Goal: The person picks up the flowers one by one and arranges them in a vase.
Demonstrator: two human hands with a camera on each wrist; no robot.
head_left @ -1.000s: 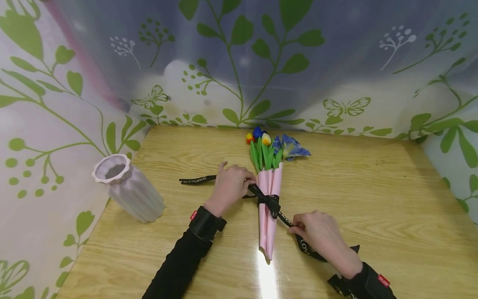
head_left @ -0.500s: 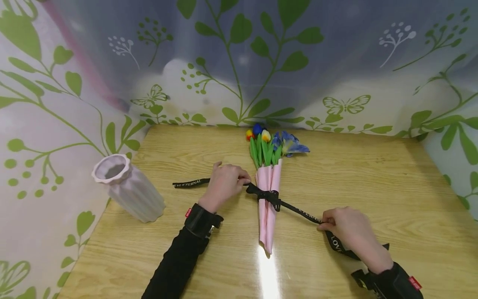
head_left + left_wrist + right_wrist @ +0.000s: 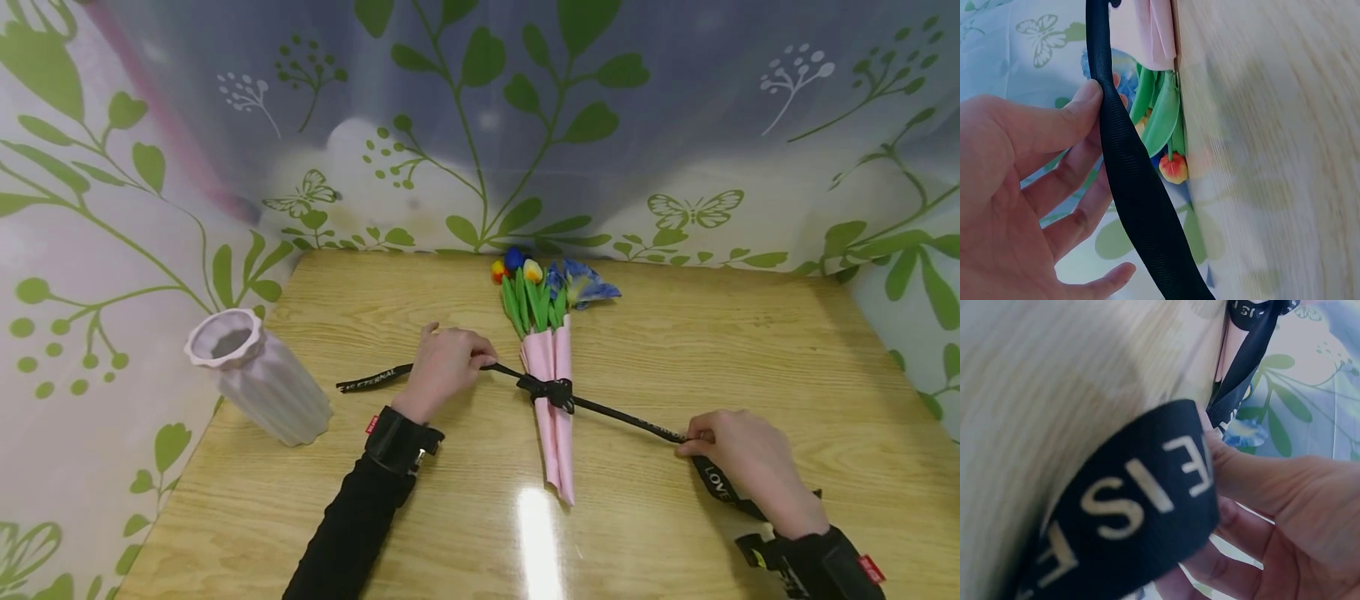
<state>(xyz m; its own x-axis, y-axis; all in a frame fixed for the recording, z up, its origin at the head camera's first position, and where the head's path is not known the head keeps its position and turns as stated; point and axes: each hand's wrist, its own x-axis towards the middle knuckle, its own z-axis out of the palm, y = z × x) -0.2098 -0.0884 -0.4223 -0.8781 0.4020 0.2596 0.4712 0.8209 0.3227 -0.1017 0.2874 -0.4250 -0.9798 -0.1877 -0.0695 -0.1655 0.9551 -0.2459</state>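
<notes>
A bouquet of artificial tulips and a blue flower (image 3: 588,283) lies on the table, its stems wrapped in pink paper (image 3: 555,450). Black ribbon (image 3: 626,417) with pale lettering is knotted around the wrap's middle. To the left of the bouquet, my left hand (image 3: 444,367) pinches one ribbon tail between thumb and index finger, the other fingers spread in the left wrist view. My right hand (image 3: 742,458) pinches the opposite tail, low on the right. Both tails run straight from the knot to the hands. Beyond my right fingers the ribbon (image 3: 1129,506) loops loosely.
A pale ribbed vase (image 3: 270,383) with a scalloped rim stands at the left of the wooden table (image 3: 750,350). A leaf-and-butterfly patterned cloth (image 3: 570,167) rises behind the table and along both sides. Light glares at the front.
My right hand has moved far right, pulling its tail out straight. My left hand has shifted slightly left. The bow's loops have shrunk into a small knot, and the wrap's lower end has swung right.
</notes>
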